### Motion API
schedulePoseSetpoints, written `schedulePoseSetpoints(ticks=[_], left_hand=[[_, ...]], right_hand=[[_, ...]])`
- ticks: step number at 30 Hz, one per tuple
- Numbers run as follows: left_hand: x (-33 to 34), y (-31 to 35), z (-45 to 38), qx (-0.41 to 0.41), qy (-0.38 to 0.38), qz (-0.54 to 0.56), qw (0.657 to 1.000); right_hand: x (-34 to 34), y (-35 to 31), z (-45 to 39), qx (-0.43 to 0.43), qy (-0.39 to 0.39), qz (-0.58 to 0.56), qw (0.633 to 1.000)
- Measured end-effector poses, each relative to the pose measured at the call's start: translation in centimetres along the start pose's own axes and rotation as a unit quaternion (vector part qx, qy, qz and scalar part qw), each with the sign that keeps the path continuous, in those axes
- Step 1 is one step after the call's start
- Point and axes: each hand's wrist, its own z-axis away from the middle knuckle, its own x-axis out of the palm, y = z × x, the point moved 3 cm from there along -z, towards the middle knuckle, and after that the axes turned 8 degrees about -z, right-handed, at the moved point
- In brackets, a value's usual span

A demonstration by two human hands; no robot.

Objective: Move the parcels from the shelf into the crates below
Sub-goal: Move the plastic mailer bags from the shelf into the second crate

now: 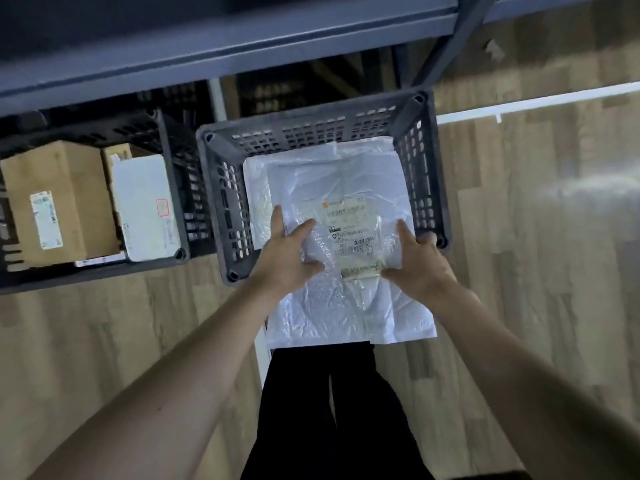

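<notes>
A flat white plastic parcel (346, 299) with a printed label hangs over the near rim of the right grey crate (221, 188), its far half inside and its near half sticking out toward me. My left hand (287, 254) holds its left edge, thumb on top. On the other side my right hand (419, 261) grips the right edge, fingers spread. Another white parcel (254, 188) lies flat in the crate underneath.
A second dark crate (173, 188) stands at the left, holding a brown cardboard box (65, 199) and a white box (145, 206). The grey shelf beam (221, 53) runs overhead across the top. Wooden floor (540, 237) surrounds the crates; my dark trousers (329, 410) show below.
</notes>
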Motion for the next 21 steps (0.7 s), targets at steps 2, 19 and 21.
schedulePoseSetpoints(ticks=[2, 19, 21], left_hand=[[-0.2, -0.2, -3.2, 0.008, 0.011, -0.001, 1.0], [11.6, -4.2, -27.3, 0.079, 0.006, -0.046, 0.996], [12.8, -4.8, -28.3, 0.074, 0.019, -0.073, 0.994]], right_hand=[[-0.4, -0.4, -3.1, -0.006, 0.011, 0.008, 1.0], [3.7, 4.9, -27.9, -0.013, 0.089, 0.059, 0.994], [4.6, 5.2, -29.6, -0.021, 0.092, 0.06, 0.994]])
